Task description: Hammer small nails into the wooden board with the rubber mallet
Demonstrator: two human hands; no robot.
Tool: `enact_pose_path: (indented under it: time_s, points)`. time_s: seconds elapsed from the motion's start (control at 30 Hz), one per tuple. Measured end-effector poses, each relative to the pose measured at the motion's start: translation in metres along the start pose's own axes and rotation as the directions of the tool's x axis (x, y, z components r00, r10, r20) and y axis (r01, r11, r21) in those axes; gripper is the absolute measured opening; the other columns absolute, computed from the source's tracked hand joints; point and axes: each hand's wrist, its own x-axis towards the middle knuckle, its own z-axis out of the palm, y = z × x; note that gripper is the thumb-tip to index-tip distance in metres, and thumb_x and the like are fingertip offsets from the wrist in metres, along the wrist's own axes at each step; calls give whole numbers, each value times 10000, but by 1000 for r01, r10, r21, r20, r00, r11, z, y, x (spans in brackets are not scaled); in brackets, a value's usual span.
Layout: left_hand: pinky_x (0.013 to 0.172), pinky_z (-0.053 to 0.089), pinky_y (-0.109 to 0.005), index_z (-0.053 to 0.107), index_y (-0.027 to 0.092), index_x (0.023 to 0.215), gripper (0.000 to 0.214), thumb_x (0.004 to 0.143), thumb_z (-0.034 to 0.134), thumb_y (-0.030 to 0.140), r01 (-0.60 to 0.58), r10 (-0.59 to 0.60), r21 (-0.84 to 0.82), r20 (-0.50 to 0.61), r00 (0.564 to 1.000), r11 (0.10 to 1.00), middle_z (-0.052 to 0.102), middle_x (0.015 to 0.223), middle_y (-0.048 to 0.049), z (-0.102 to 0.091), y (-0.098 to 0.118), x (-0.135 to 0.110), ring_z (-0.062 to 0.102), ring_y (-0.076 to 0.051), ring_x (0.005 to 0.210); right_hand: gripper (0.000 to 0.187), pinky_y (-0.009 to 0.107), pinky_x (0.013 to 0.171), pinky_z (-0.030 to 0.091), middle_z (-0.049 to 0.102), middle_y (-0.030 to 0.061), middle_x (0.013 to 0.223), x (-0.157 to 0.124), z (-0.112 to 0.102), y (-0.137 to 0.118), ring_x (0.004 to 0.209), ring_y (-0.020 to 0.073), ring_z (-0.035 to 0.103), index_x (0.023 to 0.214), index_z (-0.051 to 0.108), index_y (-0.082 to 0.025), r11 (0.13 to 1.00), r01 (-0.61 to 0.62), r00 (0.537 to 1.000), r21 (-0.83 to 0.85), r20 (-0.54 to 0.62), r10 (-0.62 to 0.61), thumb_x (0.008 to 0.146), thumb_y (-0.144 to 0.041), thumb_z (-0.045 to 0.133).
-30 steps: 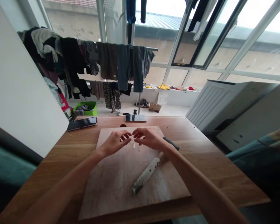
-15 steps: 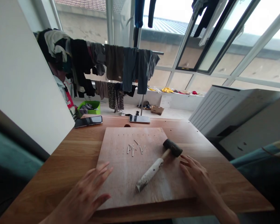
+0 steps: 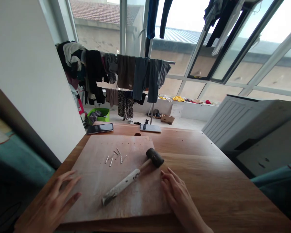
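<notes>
A thin wooden board (image 3: 87,181) lies on the table, with a row of small holes near its far edge. My left hand (image 3: 54,197) is at the board's near left edge, fingers spread and stretched out. At the right edge rests my right hand (image 3: 176,191), its fingers extended along the board's side, open. A mallet (image 3: 126,183) with a black head and a worn white handle lies diagonally on the board, its head near my right fingertips. Several loose nails (image 3: 113,158) are scattered beyond the handle. Neither hand holds the mallet or a nail.
Two phones, a dark one (image 3: 100,128) and a lighter one (image 3: 150,128), lie at the far edge of the wooden table (image 3: 208,174). A white cabinet panel (image 3: 38,77) rises at the left. Beyond are a clothes rack, a green basket (image 3: 103,116) and a white appliance (image 3: 232,113).
The board has slid left across the table, carrying the mallet and nails. Both hands have moved left with it. The nails have shifted slightly, and the camera view has turned a little.
</notes>
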Motion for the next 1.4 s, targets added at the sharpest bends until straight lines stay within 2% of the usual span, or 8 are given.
enact_pose_path:
  time_s: [0.17,0.3,0.57,0.77,0.93,1.1,1.27,1.4]
  points:
    - [989,543,-524,585,404,1150,304,926,419,525,213,-213,22,-33,977,977,474,1381,86,-14,-26,0,639,-256,1104,249,406,1086,447,630,95,1298,5,4,-43,1372,229,442,1192,557,-215,944,329,942,22,65,-330,959,-185,473]
    - [863,605,-499,595,361,1125,360,907,425,592,192,-191,69,-29,981,979,552,1324,45,-22,-15,9,684,-273,1013,326,387,1079,453,662,93,1257,0,4,-54,1324,218,501,1289,495,-202,895,446,883,25,147,-445,964,-199,501]
    - [841,584,-315,599,246,1182,386,947,459,517,-97,96,24,37,995,995,630,1270,-59,3,42,28,697,-224,1003,177,351,834,543,749,35,948,-2,-18,0,917,212,709,1075,579,-244,977,189,978,-97,-67,-196,998,-333,447]
    - [902,558,-399,639,223,1165,402,957,450,511,-228,221,28,163,962,973,664,1214,-91,24,87,65,665,-259,1056,281,311,695,501,704,18,802,2,-39,19,732,206,689,1031,566,-242,990,-114,986,-86,-133,102,980,-477,421]
    - [1092,420,-487,508,193,1368,519,966,438,514,-366,388,-131,231,892,921,486,1458,-149,60,120,117,447,-287,1355,427,260,565,437,636,-44,588,20,-38,10,571,191,646,1309,534,-263,985,-171,983,24,65,170,987,-500,384]
    - [1169,302,-504,380,153,1460,582,991,384,497,-365,487,-362,347,802,858,340,1548,-183,106,167,163,266,-284,1457,324,259,560,445,586,-39,491,43,-37,6,526,198,639,926,650,-269,967,-209,965,148,192,179,961,-497,422]
    - [1191,290,-405,315,169,1479,492,1025,322,360,-390,657,-585,356,665,712,278,1586,-138,121,210,178,238,-207,1471,295,229,433,436,634,-28,540,40,-31,16,471,176,637,826,548,-245,791,-382,924,478,193,330,888,-529,500]
    - [1184,319,-385,423,190,1384,407,983,408,257,-351,620,-656,230,750,668,386,1514,-115,122,221,177,346,-195,1420,335,278,501,553,738,31,787,34,-34,29,638,223,728,956,471,-242,521,-411,879,748,175,443,796,-505,604]
